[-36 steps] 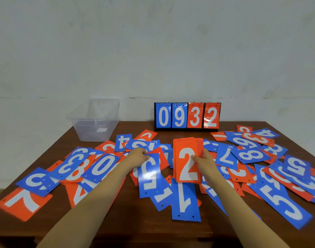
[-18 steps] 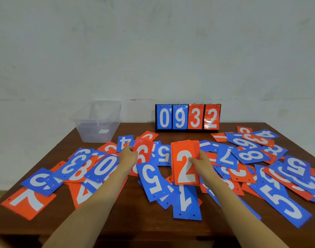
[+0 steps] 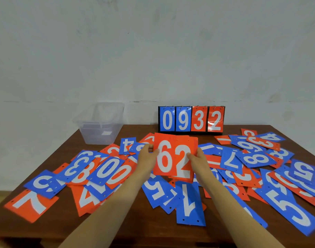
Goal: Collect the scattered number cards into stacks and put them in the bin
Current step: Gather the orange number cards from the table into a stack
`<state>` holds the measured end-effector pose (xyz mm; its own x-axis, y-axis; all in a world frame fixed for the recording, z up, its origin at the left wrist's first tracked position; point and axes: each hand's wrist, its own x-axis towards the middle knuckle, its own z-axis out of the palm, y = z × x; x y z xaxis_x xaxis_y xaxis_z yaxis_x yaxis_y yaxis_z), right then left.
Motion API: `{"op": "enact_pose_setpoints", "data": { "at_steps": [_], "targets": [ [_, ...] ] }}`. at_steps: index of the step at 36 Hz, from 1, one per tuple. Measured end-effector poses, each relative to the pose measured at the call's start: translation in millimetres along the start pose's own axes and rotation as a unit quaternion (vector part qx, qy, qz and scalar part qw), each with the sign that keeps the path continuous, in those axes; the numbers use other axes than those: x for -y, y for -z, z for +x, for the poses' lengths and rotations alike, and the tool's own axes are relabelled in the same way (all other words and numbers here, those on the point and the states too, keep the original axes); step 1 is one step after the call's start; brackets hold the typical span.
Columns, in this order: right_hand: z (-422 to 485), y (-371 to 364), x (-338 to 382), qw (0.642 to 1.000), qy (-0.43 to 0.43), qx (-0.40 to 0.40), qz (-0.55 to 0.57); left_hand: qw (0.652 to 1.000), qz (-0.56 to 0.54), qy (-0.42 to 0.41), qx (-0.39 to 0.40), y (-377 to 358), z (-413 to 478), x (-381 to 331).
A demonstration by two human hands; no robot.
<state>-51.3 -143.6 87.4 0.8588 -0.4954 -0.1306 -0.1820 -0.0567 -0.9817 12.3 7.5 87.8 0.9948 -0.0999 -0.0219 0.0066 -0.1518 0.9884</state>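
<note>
**Red 6 about to join the stack, most of the table left to do**

Nearest on the table (image 3: 131,230), a blue 1 (image 3: 189,204) and a blue 5 (image 3: 155,192) lie flat. Loose cards (image 3: 106,169) overlap each other out to both sides.

Just past those, both hands are lifted off the pile. The right hand (image 3: 198,158) pinches the stack (image 3: 184,163), which is all red as far as I can see, with a 2 on top. Its thumb is on the face and the fingers are curled behind. The stack is held upright, I'd guess so a new card can go on square.

The left hand (image 3: 147,156) pinches a red 6 (image 3: 164,158) by its left edge. That card covers the left part of the 2, so I reckon it's going on top next.

Far back left is the clear bin (image 3: 99,126), well away from the hands, with no stack in it that I can see. There's something pale at the bottom, but I can't tell what.

A flip scoreboard (image 3: 190,119) reading 0932 stands at the back edge.
</note>
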Motion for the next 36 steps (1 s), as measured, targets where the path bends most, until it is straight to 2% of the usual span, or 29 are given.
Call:
{"op": "enact_pose_setpoints", "data": {
  "at_steps": [7,12,15,17,19,23,29,33,36],
  "targets": [
    [2.6,-2.9,3.2,1.0,0.013,0.017,0.021,0.998,-0.032,0.042,0.018,-22.9,-3.5,16.0],
    [5.0,6.5,-7.5,0.998,0.027,0.039,-0.046,1.0,-0.014,0.018,0.018,-28.4,-3.8,21.1],
    [6.7,13.4,-11.3,0.999,0.02,0.004,-0.041,0.996,0.074,-0.007,0.056,-29.5,-8.1,28.5],
    [8.8,19.4,-14.5,0.999,0.006,-0.032,-0.033,0.972,0.207,-0.051,0.1,-29.4,-11.4,40.3],
    [11.5,24.6,-19.6,0.998,-0.004,-0.059,-0.037,0.93,0.324,-0.081,0.156,-27.5,-15.3,53.3],
    [10.5,29.1,-29.5,0.995,-0.013,-0.056,-0.087,0.856,0.462,-0.089,0.212,-18.9,-23.9,65.7],
    [4.7,30.6,-38.6,0.989,-0.008,-0.062,-0.131,0.842,0.491,-0.048,0.218,12.2,-27.3,69.0],
    [2.5,30.2,-36.9,0.987,-0.01,-0.074,-0.139,0.84,0.477,-0.023,0.256,32.9,-25.8,65.1],
    [0.1,29.1,-34.8,0.988,0.002,-0.076,-0.131,0.847,0.472,-0.044,0.242,26.3,-27.2,57.4]
  ]
}}
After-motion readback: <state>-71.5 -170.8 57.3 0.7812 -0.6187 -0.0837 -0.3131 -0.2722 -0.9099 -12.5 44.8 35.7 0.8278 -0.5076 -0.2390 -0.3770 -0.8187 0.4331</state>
